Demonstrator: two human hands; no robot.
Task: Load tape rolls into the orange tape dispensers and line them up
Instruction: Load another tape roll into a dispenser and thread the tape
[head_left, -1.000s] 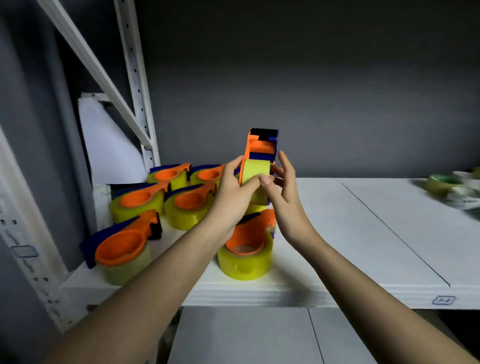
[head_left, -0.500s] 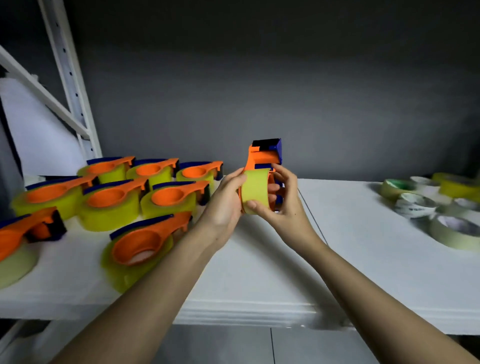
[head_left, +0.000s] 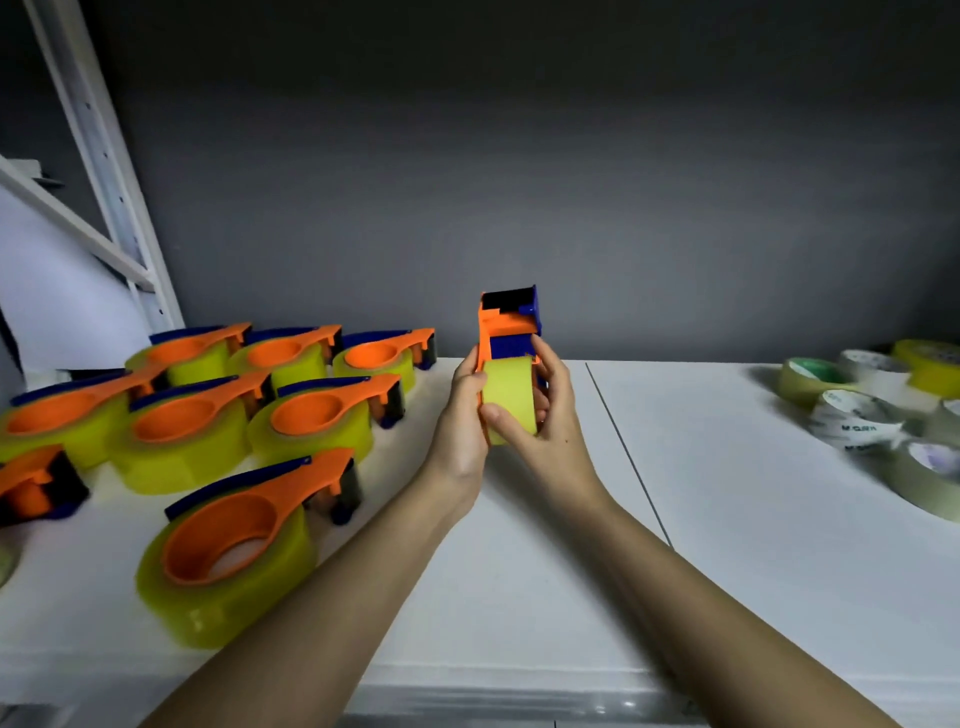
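An orange and blue tape dispenser (head_left: 508, 326) stands upright above the white shelf (head_left: 727, 493), with a yellow tape roll (head_left: 509, 397) in it. My left hand (head_left: 462, 426) grips its left side. From the right, my right hand (head_left: 550, 421) curls round the roll, thumb on the roll's front. Several loaded orange dispensers lie flat on the shelf at the left, the nearest one (head_left: 244, 540) by my left forearm and a row of three (head_left: 291, 358) at the back.
Several loose tape rolls (head_left: 852, 415) lie at the shelf's right end. A white metal rack upright (head_left: 104, 166) with a diagonal brace stands at the far left. A dark grey wall closes the back. A seam (head_left: 623, 447) runs across the shelf.
The view has swung right, so the loaded dispensers sit further left and more loose rolls show. Both hands still hold the dispenser; my right thumb now lies lower on the roll's front.
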